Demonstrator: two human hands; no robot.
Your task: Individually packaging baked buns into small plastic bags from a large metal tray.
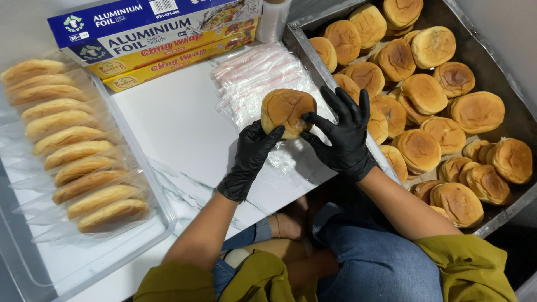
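Bun (286,109), round and golden, is held above the white marble counter (184,134), in front of a metal tray (305,47) heaped with more buns. Both black-gloved hands clamp it: left hand (251,159) from below, right hand (342,134) at its side. Clear plastic bags (251,75) lie underneath.

White marble-veined worktop (184,140), evenly lit; pale wall beyond.
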